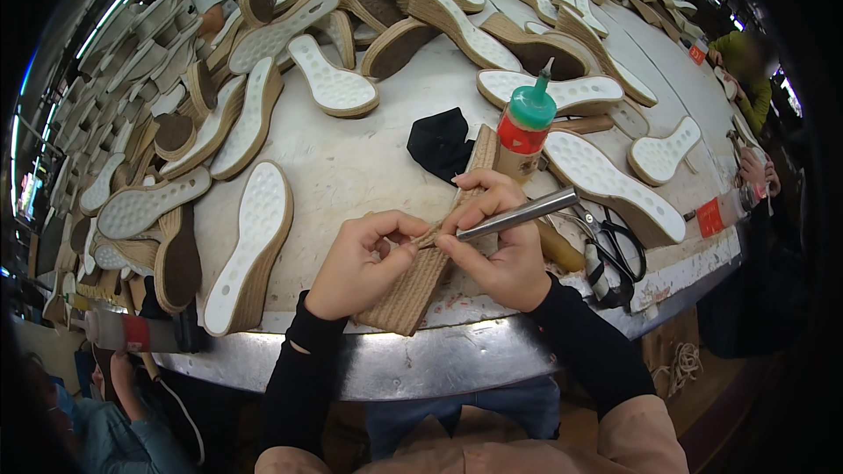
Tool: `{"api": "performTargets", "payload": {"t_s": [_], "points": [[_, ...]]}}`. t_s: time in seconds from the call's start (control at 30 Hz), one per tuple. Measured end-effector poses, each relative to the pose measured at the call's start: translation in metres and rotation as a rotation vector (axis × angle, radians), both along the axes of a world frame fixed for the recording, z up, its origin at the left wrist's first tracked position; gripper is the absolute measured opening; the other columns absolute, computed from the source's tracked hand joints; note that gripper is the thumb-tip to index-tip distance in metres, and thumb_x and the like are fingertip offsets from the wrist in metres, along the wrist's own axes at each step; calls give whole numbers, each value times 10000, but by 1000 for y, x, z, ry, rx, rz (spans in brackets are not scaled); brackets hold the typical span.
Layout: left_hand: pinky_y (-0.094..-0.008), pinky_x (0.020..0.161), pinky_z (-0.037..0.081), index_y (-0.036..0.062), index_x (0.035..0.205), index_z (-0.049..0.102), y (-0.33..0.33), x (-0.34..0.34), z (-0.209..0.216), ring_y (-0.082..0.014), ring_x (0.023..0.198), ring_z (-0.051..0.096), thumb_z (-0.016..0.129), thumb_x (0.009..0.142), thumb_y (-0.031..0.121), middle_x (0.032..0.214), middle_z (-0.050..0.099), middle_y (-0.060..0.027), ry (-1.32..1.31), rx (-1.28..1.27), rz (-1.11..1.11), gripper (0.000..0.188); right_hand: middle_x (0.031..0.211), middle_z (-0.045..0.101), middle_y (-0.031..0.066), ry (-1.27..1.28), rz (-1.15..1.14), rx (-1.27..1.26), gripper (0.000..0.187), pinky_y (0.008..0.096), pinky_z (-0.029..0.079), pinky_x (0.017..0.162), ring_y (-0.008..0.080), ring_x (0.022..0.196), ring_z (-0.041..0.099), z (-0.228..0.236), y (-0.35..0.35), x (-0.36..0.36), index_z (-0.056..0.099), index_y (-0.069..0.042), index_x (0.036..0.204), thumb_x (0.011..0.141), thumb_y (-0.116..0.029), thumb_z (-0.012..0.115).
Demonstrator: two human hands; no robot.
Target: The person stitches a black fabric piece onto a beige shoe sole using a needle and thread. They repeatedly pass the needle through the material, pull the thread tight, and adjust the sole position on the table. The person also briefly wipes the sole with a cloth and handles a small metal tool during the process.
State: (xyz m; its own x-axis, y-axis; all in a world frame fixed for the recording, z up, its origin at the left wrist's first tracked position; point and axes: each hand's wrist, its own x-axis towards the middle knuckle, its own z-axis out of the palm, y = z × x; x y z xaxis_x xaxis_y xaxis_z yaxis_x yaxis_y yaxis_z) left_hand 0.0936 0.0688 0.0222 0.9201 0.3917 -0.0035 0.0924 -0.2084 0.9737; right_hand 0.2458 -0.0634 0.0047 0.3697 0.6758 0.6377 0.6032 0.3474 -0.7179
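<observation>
At the near edge of the round metal-rimmed worktable (421, 360), a jute-wrapped wedge sole (421, 272) lies on its side, running from about 6 o'clock up toward 12 o'clock, its far end touching the black cloth (439, 145). The left hand (360, 263) is closed in a pinch on the braided rope side of the sole, thumb and fingertips meeting at its midsection. The right hand (500, 241) is curled shut around a steel rod tool (518, 215), which points out toward 3 o'clock, while its fingertips also press on the rope beside the left thumb. Just beyond the right hand, at 12 o'clock from it, stands a glue bottle (525, 136) with a green nozzle cap and red label; its contents cannot be made out. A pair of black-handled scissors (610, 241) lies at 3 o'clock of the right hand, near the table edge. A second squeeze bottle (724, 209) lies on its side at the far 3 o'clock rim. White-topped wedge soles (250, 241) are spread across the table from 9 o'clock round to 1 o'clock, several overlapping. Another bottle with a red band (123, 332) lies below the table rim at 8 o'clock.
</observation>
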Motion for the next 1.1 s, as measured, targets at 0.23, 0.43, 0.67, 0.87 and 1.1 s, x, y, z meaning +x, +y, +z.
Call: {"api": "performTargets", "payload": {"t_s": [0.23, 0.43, 0.67, 0.87, 1.1], "points": [[-226, 804, 455, -48, 1035, 612, -1, 1, -4, -82, 871, 582, 579, 826, -15, 971, 643, -59, -16, -196, 1, 214, 814, 649, 46, 153, 179, -86, 284, 389, 331, 996, 199, 1144, 452, 5, -7, 11, 456, -90, 898, 777, -7, 700], [-233, 824, 459, -45, 1030, 611, 2, 1, -6, -90, 895, 584, 581, 814, -24, 965, 632, -49, -34, -224, -14, 219, 831, 653, 44, -1, 98, -87, 283, 397, 341, 988, 204, 1149, 455, 4, -6, 9, 462, -95, 896, 776, -31, 710], [-241, 854, 455, -54, 1023, 607, 2, 1, -8, -92, 917, 582, 560, 794, -47, 966, 625, -49, -21, -135, -7, 234, 1073, 563, 135, -15, -18, -17, 227, 389, 376, 923, 270, 1084, 505, 4, -4, 1, 572, -64, 842, 707, -66, 754], [-167, 604, 400, -16, 1001, 652, -6, 5, -7, -12, 677, 489, 679, 788, 82, 803, 602, 14, -59, -142, 56, 236, 974, 573, 95, 572, 207, 85, 218, 339, 427, 908, 220, 1069, 546, 12, -7, 15, 550, -45, 848, 735, -21, 735], [-157, 563, 386, 2, 979, 671, -4, 5, -5, -6, 600, 497, 736, 773, 73, 741, 625, 26, -17, -197, 33, 228, 833, 646, 96, 183, 204, -37, 302, 369, 376, 979, 215, 1137, 513, 14, -12, 23, 428, -66, 905, 783, 30, 687]]}}
